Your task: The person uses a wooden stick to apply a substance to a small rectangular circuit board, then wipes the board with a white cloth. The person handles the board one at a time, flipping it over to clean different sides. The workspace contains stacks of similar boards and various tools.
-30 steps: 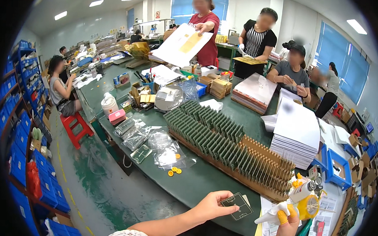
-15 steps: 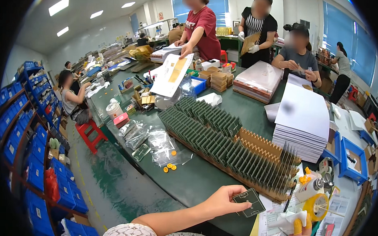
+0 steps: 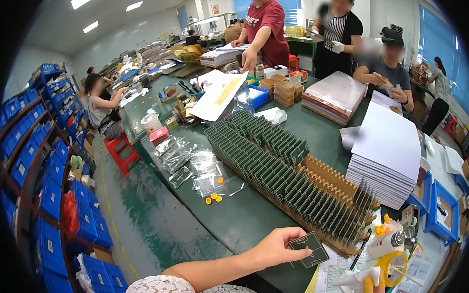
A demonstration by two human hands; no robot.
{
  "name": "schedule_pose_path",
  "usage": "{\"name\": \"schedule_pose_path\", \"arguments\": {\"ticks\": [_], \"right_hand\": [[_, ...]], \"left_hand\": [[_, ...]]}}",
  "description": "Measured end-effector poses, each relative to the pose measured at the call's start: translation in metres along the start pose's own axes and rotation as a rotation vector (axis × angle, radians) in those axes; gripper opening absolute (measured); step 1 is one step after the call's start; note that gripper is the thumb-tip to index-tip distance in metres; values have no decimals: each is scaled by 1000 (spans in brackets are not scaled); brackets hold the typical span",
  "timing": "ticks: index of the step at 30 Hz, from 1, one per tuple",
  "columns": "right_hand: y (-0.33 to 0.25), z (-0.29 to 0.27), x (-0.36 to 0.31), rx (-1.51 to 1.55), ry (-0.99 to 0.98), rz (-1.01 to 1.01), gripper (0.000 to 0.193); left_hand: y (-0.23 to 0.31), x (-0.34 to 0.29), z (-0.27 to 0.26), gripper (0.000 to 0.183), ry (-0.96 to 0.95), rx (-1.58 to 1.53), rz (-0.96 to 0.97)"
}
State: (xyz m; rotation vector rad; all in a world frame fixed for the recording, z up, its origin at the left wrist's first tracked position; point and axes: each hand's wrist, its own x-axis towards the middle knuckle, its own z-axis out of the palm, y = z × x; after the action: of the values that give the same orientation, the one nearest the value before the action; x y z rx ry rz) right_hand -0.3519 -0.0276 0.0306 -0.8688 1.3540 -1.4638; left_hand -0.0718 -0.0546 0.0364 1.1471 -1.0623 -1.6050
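My left hand grips a small dark green circuit board at its left edge, the thumb on its face. To its right, at the lower edge, my right hand wears a yellow finger cot and pinches a crumpled white wipe. The wipe is apart from the board. Just beyond my hands stands a slotted brown cardboard rack, with rows of similar green boards upright in it. One more board lies flat on the green table, left of the rack.
Clear plastic bags and orange finger cots lie left of the rack. A stack of white sheets, a bottle, a yellow tape roll and a blue tray stand right. Across the table, a person in red handles papers.
The whole view has shifted slightly, so the table sits further right and lower. The red-shirted person's white sheet is lower, over the table. My hands keep their hold on the board and wipe.
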Motion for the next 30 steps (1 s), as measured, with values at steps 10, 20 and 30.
{"name": "schedule_pose_path", "arguments": {"ticks": [10,20,30], "right_hand": [[14,10,-2,-66,-30,-106,41],[-3,46,-30,-57,-38,-197,42],[-19,80,-51,-248,-81,-177,35]], "left_hand": [[1,-20,-19,18,24,-63,19],[1,-31,-50,19,-25,-139,61],[-16,-43,-81,18,-42,-252,131]]}}
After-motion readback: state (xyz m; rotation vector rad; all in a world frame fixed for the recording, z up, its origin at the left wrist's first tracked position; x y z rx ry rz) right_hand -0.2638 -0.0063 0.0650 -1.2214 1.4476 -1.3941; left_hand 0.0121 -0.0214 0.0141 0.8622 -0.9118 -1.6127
